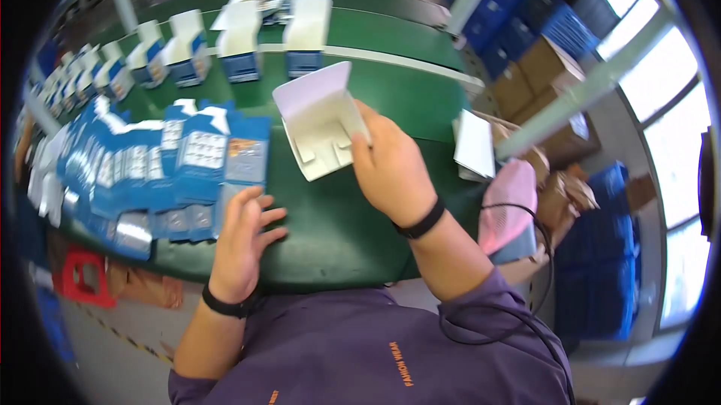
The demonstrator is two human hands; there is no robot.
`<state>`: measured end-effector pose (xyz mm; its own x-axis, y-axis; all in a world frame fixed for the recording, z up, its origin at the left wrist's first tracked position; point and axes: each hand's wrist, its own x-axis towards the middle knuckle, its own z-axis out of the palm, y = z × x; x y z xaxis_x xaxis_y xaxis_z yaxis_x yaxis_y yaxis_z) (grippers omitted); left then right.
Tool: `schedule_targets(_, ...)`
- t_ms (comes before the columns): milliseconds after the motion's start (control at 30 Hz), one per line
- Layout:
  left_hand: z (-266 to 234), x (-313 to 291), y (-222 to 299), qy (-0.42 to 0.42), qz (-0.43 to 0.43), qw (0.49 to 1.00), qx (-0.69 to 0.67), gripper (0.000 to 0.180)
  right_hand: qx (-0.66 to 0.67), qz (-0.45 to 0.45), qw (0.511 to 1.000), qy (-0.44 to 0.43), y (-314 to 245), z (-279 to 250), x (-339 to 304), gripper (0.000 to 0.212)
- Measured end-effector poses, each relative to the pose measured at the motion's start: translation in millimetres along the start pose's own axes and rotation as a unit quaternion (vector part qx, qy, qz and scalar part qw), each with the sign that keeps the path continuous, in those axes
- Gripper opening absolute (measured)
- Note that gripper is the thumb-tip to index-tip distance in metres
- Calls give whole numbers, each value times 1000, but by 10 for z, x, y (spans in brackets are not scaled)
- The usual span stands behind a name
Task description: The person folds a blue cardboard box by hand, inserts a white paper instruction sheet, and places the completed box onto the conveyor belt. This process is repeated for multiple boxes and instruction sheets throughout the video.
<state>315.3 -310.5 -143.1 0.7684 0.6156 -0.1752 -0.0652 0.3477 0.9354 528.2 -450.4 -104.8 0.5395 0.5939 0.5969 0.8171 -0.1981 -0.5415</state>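
Note:
My right hand [392, 163] grips a small carton [319, 131] by its right side, thumb at the near edge. The carton is opened out, its white inside and raised lid flap facing me. My left hand [244, 236] has its fingers spread and holds nothing. It hovers by the right end of a pile of flat blue cartons [199, 172], which overlap on the green table [338, 232]. Part of the carton's bottom flaps shows inside it.
A row of standing blue-and-white cartons [242, 52] with raised lids curves along the far side. Behind it lies a heap of packets [282, 3]. At right are white sheets [474, 146], a pink mesh item [509, 198], cardboard boxes [537, 78] and blue crates [597, 255]. A red stool [88, 279] stands lower left.

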Motion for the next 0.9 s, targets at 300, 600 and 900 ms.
schedule_targets(300, -229, -255, -184, -175, 111, 914, 348, 30, 38, 153, 987, -5, 249, -80, -140, 43)
schedule_targets(600, -1400, -572, 749, 208, 320, 918, 105, 23, 193, 188, 873, -406, -136, -98, -841, 39)
schedule_targets(900, -4308, -317, 1860, 645, 219, 671, 292, 45, 243, 376, 781, -436, -179, 159, -539, 30)
